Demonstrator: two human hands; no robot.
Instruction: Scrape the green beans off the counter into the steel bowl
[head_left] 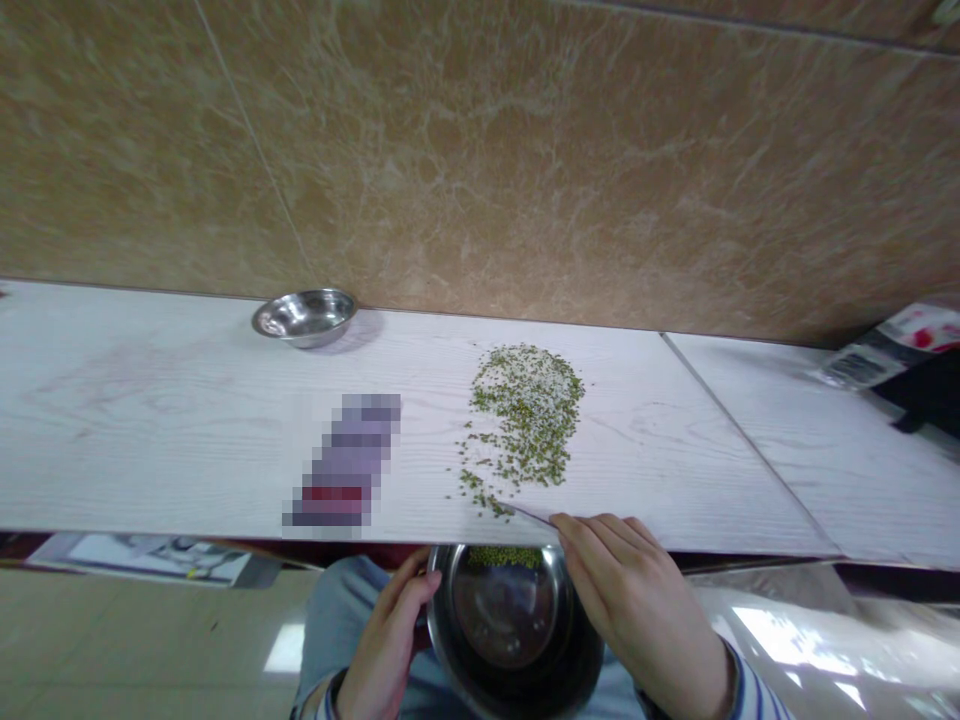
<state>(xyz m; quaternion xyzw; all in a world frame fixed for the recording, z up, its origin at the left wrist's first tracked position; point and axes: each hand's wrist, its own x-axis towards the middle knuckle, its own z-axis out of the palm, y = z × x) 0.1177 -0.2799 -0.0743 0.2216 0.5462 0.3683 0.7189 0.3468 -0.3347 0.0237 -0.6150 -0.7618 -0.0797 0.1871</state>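
Stainless steel bowl [581, 650] rests at the person's lap, just below the front edge of the white wood-grain worktop [150, 420], with blue-grey trousers [330, 610] visible around it. Left hand [386, 650]: the fingers are curled and clamped on the bowl's near rim, steadying it. A small quantity of green beans [504, 557] lies inside the bowl, just beyond the left fingertips and against the far wall. Right hand [645, 610]: the fingers are close together and extended forward over the bowl, clamped on a thin grey blade [529, 513]; the blade type cannot be determined. The blade tip reaches the worktop just ahead of the right fingertips, touching the lower end of a loose pile of green beans and pale grains [525, 420]. This pile lies on the worktop directly beyond the right fingers, with stray pieces scattered toward them. Further ahead of the left fingers stand a pixelated, unreadable packet [345, 460] and, near the wall, a small steel bowl [304, 317]. Well beyond the right fingers lies printed packaging [892, 350], its writing too small and blurred to read.
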